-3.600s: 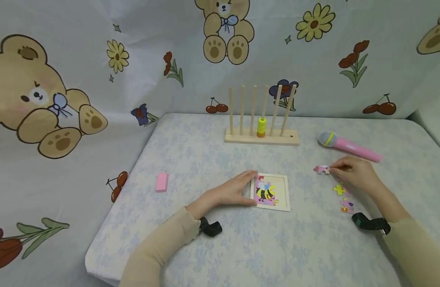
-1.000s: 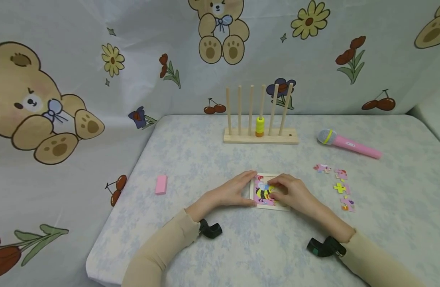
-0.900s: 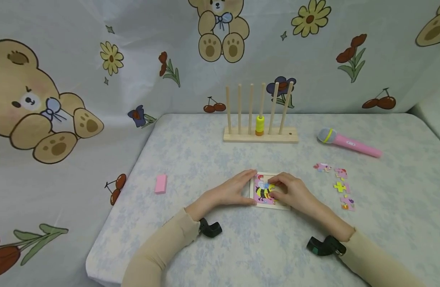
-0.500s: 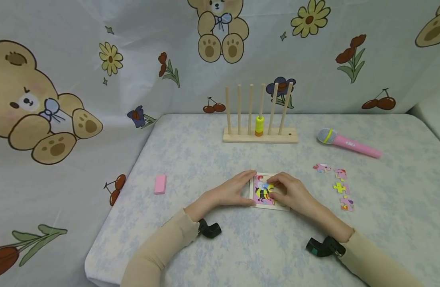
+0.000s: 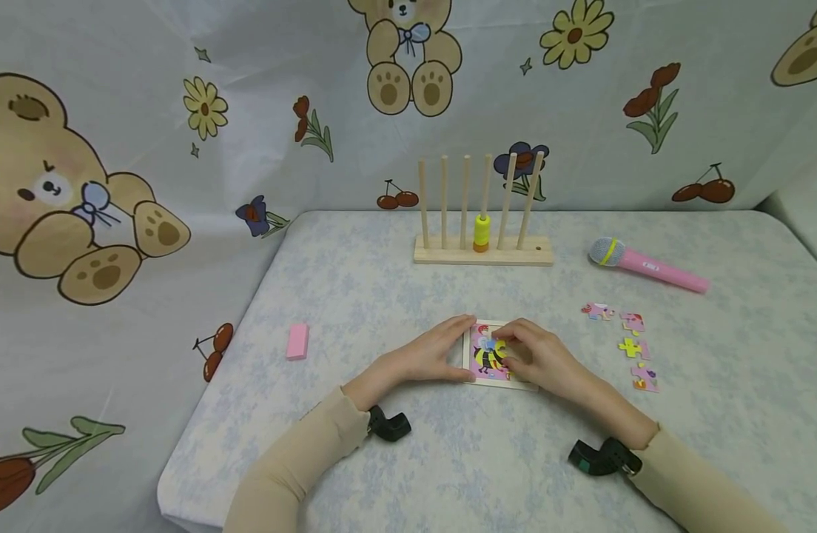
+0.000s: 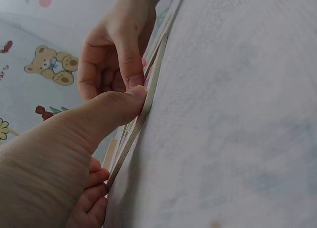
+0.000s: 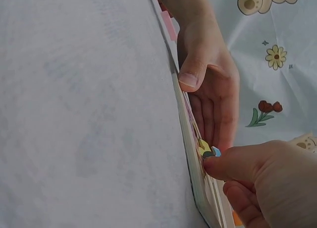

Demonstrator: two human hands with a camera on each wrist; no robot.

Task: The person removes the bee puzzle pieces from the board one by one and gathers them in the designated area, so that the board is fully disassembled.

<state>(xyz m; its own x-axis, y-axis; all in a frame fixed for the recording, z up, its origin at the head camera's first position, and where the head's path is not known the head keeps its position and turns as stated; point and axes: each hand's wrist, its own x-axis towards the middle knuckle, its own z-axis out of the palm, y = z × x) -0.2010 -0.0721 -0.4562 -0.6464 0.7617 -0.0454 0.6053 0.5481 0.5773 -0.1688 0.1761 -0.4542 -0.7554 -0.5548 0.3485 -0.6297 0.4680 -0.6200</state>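
On the table lies a wooden puzzle board (image 5: 508, 386) with a cartoon bee picture (image 5: 485, 363) partly filling it. My left hand (image 5: 430, 354) holds the board's left end, thumb on the near edge and fingers at the far one. Over the board, my right hand (image 5: 548, 359) pinches a small yellow and blue puzzle piece (image 7: 203, 147) between thumb and fingers, close over the picture. Those fingers hide part of the board's right side. In the left wrist view the left thumb (image 6: 134, 94) presses on the wooden rim.
Several loose puzzle pieces (image 5: 633, 348) lie to the right of the board. Behind them is a pink toy microphone (image 5: 661, 274). A wooden peg stand (image 5: 448, 255) with yellow and orange rings (image 5: 482, 233) stands at the back. A pink block (image 5: 298, 342) lies at left.
From the loose pieces at right, my right hand has come left to the board with a piece. During the last second its fingertips shift slightly over the picture. My left hand stays put.
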